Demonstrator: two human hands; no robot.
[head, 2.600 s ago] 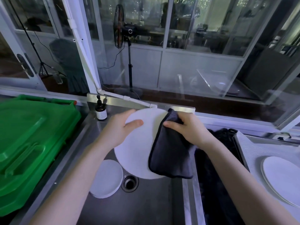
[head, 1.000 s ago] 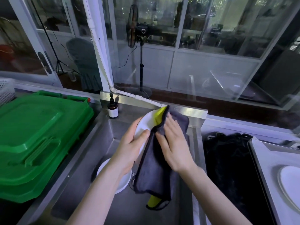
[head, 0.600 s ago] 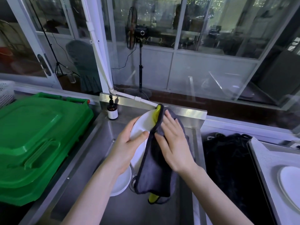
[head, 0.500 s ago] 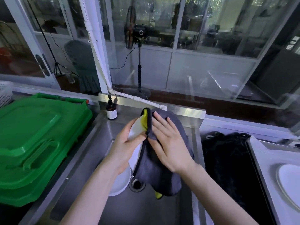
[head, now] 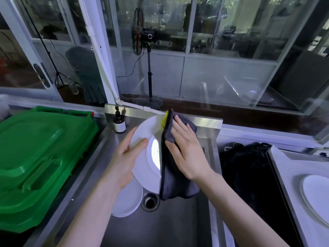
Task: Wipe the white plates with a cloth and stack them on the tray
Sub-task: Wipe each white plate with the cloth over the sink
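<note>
Steel sink (head: 169, 229), glass walls (head: 222, 77) beyond. Your left hand (head: 122, 163) grips the tilted, glossy white plate (head: 147, 127); your right hand (head: 188, 154) presses the grey cloth (head: 178, 184) against it, fingers (head: 181, 129) straight, slightly spread.

- The held plate (head: 142, 145) is kept above the sink (head: 169, 229), gripped at its left rim by the left hand (head: 124, 161).
- A cloth (head: 176, 184) is draped over its right part, under the flat right hand (head: 187, 154).
- A second plate (head: 128, 202) is lying in the sink, left of the drain (head: 150, 202).
- A bottle (head: 119, 122) is set at the sink's back left corner.
- A tray (head: 292, 166) bearing a third plate (head: 316, 195) is placed far right.
</note>
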